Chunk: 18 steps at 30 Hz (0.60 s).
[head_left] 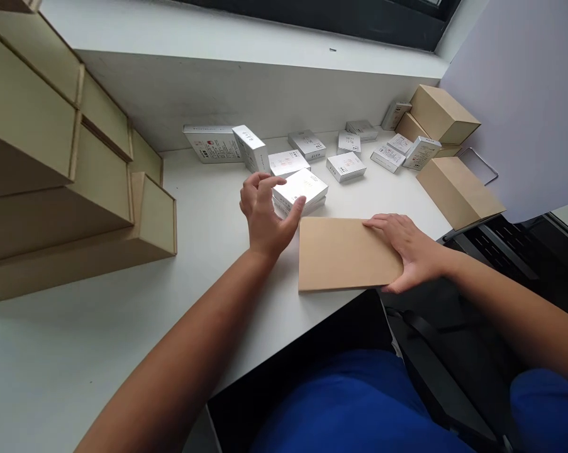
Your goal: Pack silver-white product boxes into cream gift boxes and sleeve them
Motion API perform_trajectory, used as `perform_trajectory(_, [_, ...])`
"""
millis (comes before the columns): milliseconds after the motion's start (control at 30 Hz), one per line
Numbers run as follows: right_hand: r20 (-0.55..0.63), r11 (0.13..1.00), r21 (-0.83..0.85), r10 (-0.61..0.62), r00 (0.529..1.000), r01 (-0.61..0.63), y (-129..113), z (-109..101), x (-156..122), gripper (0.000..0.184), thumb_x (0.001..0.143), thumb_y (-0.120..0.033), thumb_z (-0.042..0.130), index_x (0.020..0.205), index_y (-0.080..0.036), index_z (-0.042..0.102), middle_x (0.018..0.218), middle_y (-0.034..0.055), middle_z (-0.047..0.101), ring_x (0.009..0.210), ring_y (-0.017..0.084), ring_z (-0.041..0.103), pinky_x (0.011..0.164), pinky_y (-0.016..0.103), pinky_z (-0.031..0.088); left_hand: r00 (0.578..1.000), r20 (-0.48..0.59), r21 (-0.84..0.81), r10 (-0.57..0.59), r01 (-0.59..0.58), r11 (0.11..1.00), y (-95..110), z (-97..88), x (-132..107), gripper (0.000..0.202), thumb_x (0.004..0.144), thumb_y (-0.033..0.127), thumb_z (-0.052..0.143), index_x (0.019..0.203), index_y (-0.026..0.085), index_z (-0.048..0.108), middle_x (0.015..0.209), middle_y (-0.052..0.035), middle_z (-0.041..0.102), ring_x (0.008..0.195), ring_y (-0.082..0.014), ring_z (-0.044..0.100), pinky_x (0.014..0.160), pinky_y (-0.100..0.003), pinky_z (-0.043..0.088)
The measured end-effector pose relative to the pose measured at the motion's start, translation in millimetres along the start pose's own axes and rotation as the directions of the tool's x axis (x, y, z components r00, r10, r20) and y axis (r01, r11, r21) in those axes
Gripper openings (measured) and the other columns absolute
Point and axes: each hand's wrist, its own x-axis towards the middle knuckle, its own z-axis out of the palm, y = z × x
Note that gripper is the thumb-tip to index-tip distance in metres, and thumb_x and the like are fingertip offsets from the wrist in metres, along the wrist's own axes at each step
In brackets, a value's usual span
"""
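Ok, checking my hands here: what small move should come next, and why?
Probably close the left hand onto the top white box: the hand already reaches the box's edge, while the right hand rests on the flat kraft board.

We log small cartons [307,143] at twelve o'clock on the bench [208,277], cardboard boxes [441,113] at two, stepped rack [99,207] at nine.

Narrow gap btw L hand [265,214] & kraft box [345,255]; silver boxes [346,167] block way to back wall [217,100].
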Motion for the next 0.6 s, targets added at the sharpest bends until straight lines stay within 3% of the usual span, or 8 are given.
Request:
perform_trajectory(67, [-0.065,0.997,-0.011,0.072,0.995,-0.073,0,5,-3,0.13,0.063,-0.075,0.086,0.169,-0.031,0.024,0.159,0.0187,0.049,0.15,0.047,0.046,0.123,0.069,0.038,0.999,0.016,-0.103,-0.043,0.044,0.994,12,-15.0,-15,0.026,0.097,0.045,0.065,0.112,0.025,0.057,0.122,-0.0088,0.061,0.113,-0.027,0.063,0.104,-0.046,0.052])
perform_trajectory(133, [-0.111,0.991,-0.021,0.131,0.985,-0.134,-1,9,-5,0.126,0.066,-0.078,0.083,0.169,-0.031,0.026,0.16,0.0188,0.048,0.149,0.047,0.047,0.121,0.068,0.04,0.976,0.178,-0.159,-0.127,0.156,0.975,23,-32.0,-36,0.032,0.099,0.056,0.059,0.109,0.026,0.056,0.111,-0.0061,0.064,0.091,-0.0223,0.063,0.083,-0.038,0.055])
perform_trajectory(200, [-0.142,0.984,-0.025,0.17,0.975,-0.175,-3,12,-7,0.122,0.069,-0.079,0.081,0.168,-0.032,0.027,0.16,0.0184,0.048,0.149,0.047,0.048,0.119,0.068,0.041,0.902,0.39,-0.083,-0.186,0.236,0.968,31,-46.1,-57,0.048,0.088,0.07,0.068,0.104,0.026,0.058,0.102,-0.0048,0.067,0.082,-0.0221,0.063,0.072,-0.036,0.052])
perform_trajectory(267, [-0.159,0.98,-0.026,0.189,0.969,-0.195,-6,13,-7,0.119,0.07,-0.08,0.081,0.166,-0.034,0.029,0.16,0.0182,0.048,0.148,0.046,0.049,0.119,0.068,0.041,0.838,0.491,0.047,-0.237,0.246,0.968,35,-53.1,-73,0.059,0.074,0.075,0.079,0.101,0.026,0.059,0.093,-0.0039,0.069,0.081,-0.0241,0.064,0.072,-0.036,0.05])
perform_trajectory(333, [-0.177,0.976,-0.026,0.206,0.962,-0.214,-10,15,-8,0.117,0.07,-0.08,0.08,0.166,-0.035,0.029,0.16,0.0176,0.049,0.147,0.047,0.05,0.118,0.069,0.041,0.815,0.488,0.15,-0.311,0.273,0.95,36,-52.6,-80,0.058,0.074,0.077,0.078,0.095,0.026,0.058,0.083,-0.0022,0.068,0.076,-0.0241,0.063,0.072,-0.036,0.047])
perform_trajectory(433, [-0.219,0.963,-0.036,0.252,0.943,-0.266,-16,19,-9,0.113,0.073,-0.081,0.078,0.165,-0.037,0.03,0.159,0.0173,0.05,0.145,0.047,0.051,0.116,0.07,0.042,0.798,0.44,0.21,-0.411,0.354,0.912,34,-44.6,-79,0.057,0.087,0.083,0.059,0.085,0.026,0.056,0.07,0.0004,0.063,0.063,-0.0211,0.056,0.066,-0.034,0.04])
perform_trajectory(600, [-0.267,0.946,-0.064,0.291,0.919,-0.318,-26,27,-14,0.103,0.081,-0.085,0.069,0.165,-0.038,0.031,0.157,0.0168,0.053,0.139,0.047,0.055,0.112,0.069,0.046,0.839,0.397,0.188,-0.373,0.323,0.927,33,-37.2,-79,0.06,0.092,0.085,0.052,0.081,0.026,0.053,0.065,0.001,0.057,0.06,-0.0203,0.052,0.061,-0.031,0.035])
